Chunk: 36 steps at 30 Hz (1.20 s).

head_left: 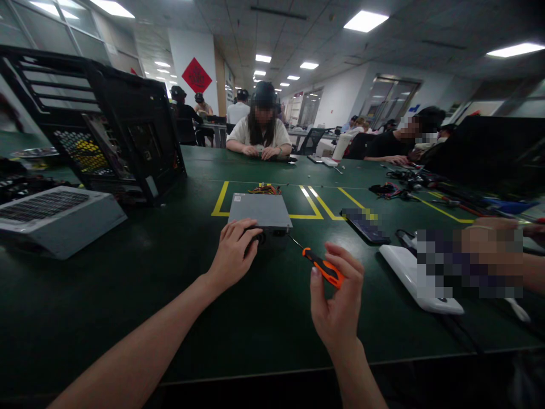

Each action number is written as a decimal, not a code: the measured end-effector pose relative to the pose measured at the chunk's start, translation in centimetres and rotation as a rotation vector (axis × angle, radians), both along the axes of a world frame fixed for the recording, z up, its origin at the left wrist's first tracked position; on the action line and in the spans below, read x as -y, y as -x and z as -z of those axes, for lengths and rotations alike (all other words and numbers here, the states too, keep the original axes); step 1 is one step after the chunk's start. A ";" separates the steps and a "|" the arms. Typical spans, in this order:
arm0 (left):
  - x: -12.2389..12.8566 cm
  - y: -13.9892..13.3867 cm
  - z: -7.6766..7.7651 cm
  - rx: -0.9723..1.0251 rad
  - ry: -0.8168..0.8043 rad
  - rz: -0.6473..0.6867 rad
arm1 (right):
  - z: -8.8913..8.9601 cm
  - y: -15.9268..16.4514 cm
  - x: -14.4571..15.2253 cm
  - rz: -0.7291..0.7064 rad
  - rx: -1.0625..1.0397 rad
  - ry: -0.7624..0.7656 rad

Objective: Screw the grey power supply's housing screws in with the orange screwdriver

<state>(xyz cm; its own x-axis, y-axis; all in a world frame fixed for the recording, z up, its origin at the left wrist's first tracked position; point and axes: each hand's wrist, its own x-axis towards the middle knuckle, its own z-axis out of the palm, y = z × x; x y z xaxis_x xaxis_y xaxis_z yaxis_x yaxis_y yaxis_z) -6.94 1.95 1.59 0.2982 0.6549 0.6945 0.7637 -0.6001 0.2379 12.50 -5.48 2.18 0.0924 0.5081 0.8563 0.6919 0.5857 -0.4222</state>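
Observation:
A grey metal computer power supply unit [261, 209] lies on the green table in front of me, its bundle of coloured cables [264, 190] at the far side. My left hand [232, 250] grips its near left edge, fingers bent over the top and front. In my right hand [338, 307] is a screwdriver [322, 267] with an orange and black handle, pinched between thumb and fingers. The thin shaft points at the near right corner of the unit. Whether the tip touches a screw is too small to tell.
On the left stand an open black computer case [114, 130] and another power supply [80, 233]. A dark phone [365, 226], a white device [415, 278] and loose cables [409, 184] lie right. A co-worker's forearm [530, 274] reaches in there; another person [260, 128] sits opposite.

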 end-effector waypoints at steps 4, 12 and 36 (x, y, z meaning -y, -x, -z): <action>0.1 0.0 0.0 -0.001 0.004 -0.002 | 0.1 -0.3 -0.1 0.116 0.042 -0.024; 0.1 0.0 -0.1 -0.016 0.013 0.000 | 0.3 -0.1 -0.1 0.052 0.035 0.004; 0.2 0.0 -0.1 -0.014 0.022 -0.012 | 0.8 -0.2 -0.3 -0.056 -0.056 -0.029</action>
